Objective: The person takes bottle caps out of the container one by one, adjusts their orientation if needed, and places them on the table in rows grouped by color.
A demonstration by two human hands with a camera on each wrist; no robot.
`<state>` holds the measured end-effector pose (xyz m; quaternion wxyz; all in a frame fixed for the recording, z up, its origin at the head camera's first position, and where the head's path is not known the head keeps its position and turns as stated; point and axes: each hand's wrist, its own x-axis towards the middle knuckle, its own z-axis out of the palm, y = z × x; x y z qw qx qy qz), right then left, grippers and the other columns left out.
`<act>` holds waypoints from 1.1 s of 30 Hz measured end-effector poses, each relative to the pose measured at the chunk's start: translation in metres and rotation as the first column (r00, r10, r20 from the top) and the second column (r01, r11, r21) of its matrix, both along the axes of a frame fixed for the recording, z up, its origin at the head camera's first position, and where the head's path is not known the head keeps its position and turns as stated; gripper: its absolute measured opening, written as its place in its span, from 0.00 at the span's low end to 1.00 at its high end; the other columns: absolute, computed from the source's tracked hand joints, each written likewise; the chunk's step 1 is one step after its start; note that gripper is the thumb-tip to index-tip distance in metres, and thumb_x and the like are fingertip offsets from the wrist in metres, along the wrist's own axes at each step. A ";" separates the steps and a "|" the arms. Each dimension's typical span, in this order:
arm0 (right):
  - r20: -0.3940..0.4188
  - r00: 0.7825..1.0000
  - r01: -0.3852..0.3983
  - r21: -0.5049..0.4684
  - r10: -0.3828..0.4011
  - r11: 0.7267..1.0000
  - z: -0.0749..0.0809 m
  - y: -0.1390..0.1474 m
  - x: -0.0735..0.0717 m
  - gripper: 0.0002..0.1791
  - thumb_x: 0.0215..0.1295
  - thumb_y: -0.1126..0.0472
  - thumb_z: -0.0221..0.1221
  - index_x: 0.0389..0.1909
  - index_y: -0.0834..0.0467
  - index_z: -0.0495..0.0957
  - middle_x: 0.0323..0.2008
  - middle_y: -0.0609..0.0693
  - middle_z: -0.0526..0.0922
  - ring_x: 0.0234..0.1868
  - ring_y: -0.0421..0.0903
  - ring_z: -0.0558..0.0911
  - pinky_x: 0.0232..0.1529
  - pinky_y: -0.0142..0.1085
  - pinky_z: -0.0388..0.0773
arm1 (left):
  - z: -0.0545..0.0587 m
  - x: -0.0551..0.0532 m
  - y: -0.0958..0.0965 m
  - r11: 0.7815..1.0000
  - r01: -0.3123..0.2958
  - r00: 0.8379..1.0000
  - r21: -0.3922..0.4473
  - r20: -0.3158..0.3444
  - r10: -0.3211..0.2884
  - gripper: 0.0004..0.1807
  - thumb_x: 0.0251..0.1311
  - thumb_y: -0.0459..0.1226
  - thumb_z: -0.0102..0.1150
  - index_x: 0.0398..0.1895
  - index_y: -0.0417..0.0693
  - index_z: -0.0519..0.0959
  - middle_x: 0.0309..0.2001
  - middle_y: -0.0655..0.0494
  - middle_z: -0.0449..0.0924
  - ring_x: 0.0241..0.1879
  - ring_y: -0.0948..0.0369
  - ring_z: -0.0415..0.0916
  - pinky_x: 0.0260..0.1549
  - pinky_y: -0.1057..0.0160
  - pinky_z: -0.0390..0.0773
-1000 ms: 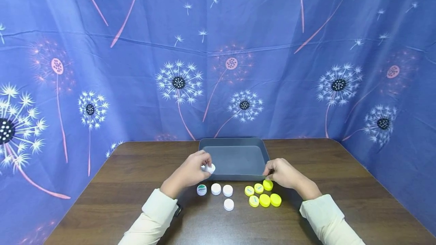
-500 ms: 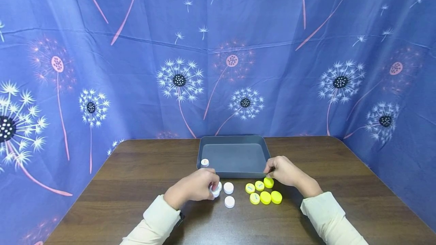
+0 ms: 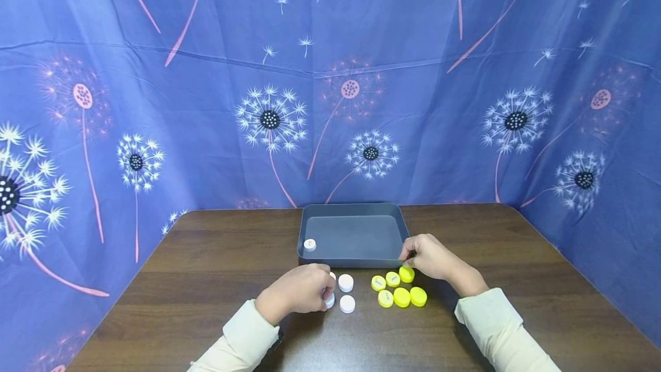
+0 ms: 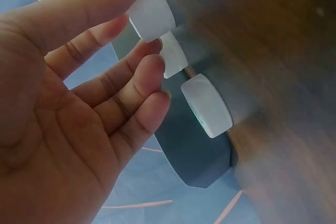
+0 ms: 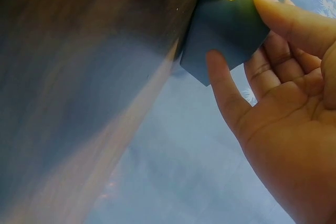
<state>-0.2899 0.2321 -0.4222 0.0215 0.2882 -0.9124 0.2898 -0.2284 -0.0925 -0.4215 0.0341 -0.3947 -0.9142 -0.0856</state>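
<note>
My left hand pinches a white bottle cap low over the table, in front of the tray's left half. In the left wrist view, thumb and fingertips meet that cap's edge. Two white caps stand just right of it, a rear one and a front one. Behind the fingers another white cap shows, and beside it a cap with a green edge, hidden by the hand from the head. My right hand grips the near right corner of the dark grey tray.
One white cap lies inside the tray at its front left. Several yellow caps stand in two rows on the wooden table, before the tray's right corner. A blue dandelion-print cloth hangs behind the table.
My left hand has come from above the tray's left side forward to the table, a white cap between its fingers. The right hand stays on the tray corner.
</note>
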 end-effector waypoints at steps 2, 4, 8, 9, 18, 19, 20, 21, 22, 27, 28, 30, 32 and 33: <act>-0.004 1.000 -0.003 0.000 0.003 1.000 0.000 0.000 -0.001 0.10 0.54 0.74 0.67 0.26 0.55 0.85 0.29 0.46 0.84 0.34 0.41 0.81 0.34 0.34 0.77 | 0.000 0.000 0.000 1.000 0.000 1.000 0.002 -0.005 0.000 0.20 0.35 0.34 0.79 0.15 0.59 0.72 0.23 0.70 0.64 0.25 0.72 0.63 0.25 0.73 0.67; -0.008 1.000 -0.002 -0.001 0.002 1.000 0.000 0.000 -0.001 0.10 0.54 0.74 0.67 0.25 0.55 0.85 0.28 0.44 0.84 0.34 0.41 0.81 0.33 0.33 0.77 | 0.000 0.000 0.000 1.000 -0.001 1.000 0.003 -0.008 0.001 0.20 0.36 0.35 0.79 0.15 0.59 0.72 0.23 0.71 0.64 0.25 0.72 0.63 0.25 0.73 0.67; -0.010 1.000 -0.004 -0.003 0.004 1.000 0.001 -0.001 -0.001 0.10 0.54 0.75 0.67 0.25 0.55 0.85 0.28 0.43 0.84 0.33 0.41 0.81 0.33 0.33 0.77 | 0.001 0.000 0.000 1.000 0.007 1.000 0.004 -0.010 -0.007 0.19 0.37 0.37 0.79 0.15 0.59 0.72 0.23 0.71 0.64 0.25 0.72 0.63 0.25 0.73 0.68; -0.012 1.000 -0.005 -0.002 0.005 1.000 0.002 -0.001 0.000 0.10 0.54 0.75 0.67 0.25 0.55 0.85 0.28 0.43 0.84 0.33 0.41 0.81 0.33 0.33 0.77 | 0.001 0.000 0.000 1.000 0.007 1.000 0.002 -0.010 -0.007 0.19 0.38 0.37 0.79 0.15 0.59 0.72 0.23 0.71 0.64 0.25 0.72 0.63 0.26 0.73 0.68; 0.000 1.000 -0.002 0.000 0.002 1.000 0.005 -0.001 0.001 0.10 0.54 0.75 0.67 0.26 0.56 0.85 0.29 0.48 0.85 0.34 0.42 0.81 0.33 0.33 0.77 | 0.006 0.000 0.001 1.000 -0.016 0.999 -0.003 0.034 0.016 0.21 0.40 0.42 0.80 0.15 0.59 0.70 0.22 0.71 0.64 0.25 0.73 0.63 0.25 0.74 0.66; 0.001 1.000 -0.002 -0.001 0.002 1.000 0.005 -0.001 0.001 0.10 0.54 0.75 0.67 0.26 0.56 0.85 0.29 0.48 0.85 0.34 0.42 0.81 0.33 0.33 0.77 | 0.007 -0.001 0.000 1.000 -0.018 0.999 0.001 0.040 0.018 0.21 0.41 0.43 0.80 0.15 0.59 0.70 0.22 0.71 0.65 0.25 0.73 0.63 0.25 0.74 0.65; 0.003 1.000 -0.001 -0.002 0.001 1.000 0.005 -0.001 0.001 0.10 0.54 0.75 0.66 0.26 0.56 0.85 0.30 0.49 0.85 0.34 0.42 0.81 0.34 0.33 0.77 | 0.008 -0.001 0.000 1.000 -0.021 0.999 0.006 0.045 0.021 0.21 0.41 0.43 0.80 0.15 0.59 0.70 0.22 0.71 0.65 0.25 0.73 0.63 0.25 0.74 0.65; 0.006 1.000 0.000 -0.004 0.000 1.000 0.004 -0.001 0.001 0.10 0.54 0.75 0.66 0.26 0.56 0.85 0.30 0.49 0.85 0.34 0.43 0.81 0.33 0.33 0.77 | 0.009 -0.001 0.000 1.000 -0.023 0.999 0.008 0.048 0.023 0.21 0.41 0.43 0.80 0.15 0.59 0.70 0.23 0.71 0.65 0.25 0.73 0.63 0.25 0.73 0.65; 0.009 1.000 0.001 -0.005 -0.001 1.000 0.004 0.000 0.001 0.10 0.54 0.75 0.66 0.26 0.56 0.85 0.30 0.49 0.85 0.34 0.42 0.81 0.33 0.33 0.77 | 0.010 -0.001 0.000 1.000 -0.025 0.998 0.011 0.055 0.024 0.21 0.41 0.44 0.79 0.15 0.59 0.70 0.23 0.71 0.65 0.25 0.73 0.63 0.25 0.73 0.66; 0.029 1.000 0.001 -0.012 0.000 1.000 0.001 0.001 0.001 0.10 0.54 0.76 0.66 0.26 0.57 0.85 0.30 0.51 0.85 0.33 0.42 0.80 0.32 0.33 0.77 | 0.013 0.000 -0.002 0.999 -0.041 0.996 0.015 0.082 0.040 0.21 0.44 0.44 0.78 0.16 0.59 0.70 0.23 0.71 0.65 0.25 0.72 0.63 0.26 0.72 0.66; 0.030 1.000 -0.001 -0.012 0.001 1.000 0.001 0.001 0.001 0.10 0.54 0.76 0.66 0.26 0.57 0.85 0.30 0.51 0.85 0.33 0.41 0.80 0.32 0.33 0.77 | 0.013 0.000 -0.002 0.999 -0.043 0.996 0.019 0.085 0.041 0.20 0.44 0.44 0.78 0.16 0.59 0.70 0.23 0.71 0.65 0.25 0.72 0.63 0.26 0.72 0.66; 0.032 0.999 -0.005 -0.015 0.006 1.000 0.000 0.001 0.001 0.10 0.53 0.76 0.66 0.27 0.58 0.85 0.30 0.51 0.85 0.33 0.41 0.80 0.32 0.33 0.77 | 0.015 0.000 -0.003 0.998 -0.043 0.995 0.034 0.087 0.040 0.20 0.45 0.44 0.78 0.16 0.59 0.70 0.23 0.71 0.66 0.25 0.72 0.63 0.26 0.72 0.67; 0.029 1.000 -0.006 -0.018 0.006 1.000 0.000 0.000 0.000 0.09 0.53 0.76 0.66 0.26 0.58 0.84 0.30 0.51 0.85 0.33 0.42 0.80 0.32 0.33 0.76 | 0.016 -0.002 -0.004 0.998 -0.042 0.996 0.057 0.085 0.037 0.20 0.47 0.44 0.77 0.16 0.59 0.70 0.23 0.70 0.66 0.25 0.72 0.63 0.26 0.71 0.67; 0.026 1.000 -0.006 -0.018 0.006 1.000 0.000 0.000 0.000 0.09 0.53 0.76 0.67 0.26 0.58 0.84 0.30 0.51 0.85 0.33 0.42 0.80 0.32 0.33 0.76 | 0.017 -0.003 -0.005 0.996 -0.043 0.996 0.075 0.084 0.036 0.19 0.47 0.44 0.76 0.17 0.59 0.70 0.23 0.69 0.67 0.25 0.72 0.63 0.25 0.71 0.67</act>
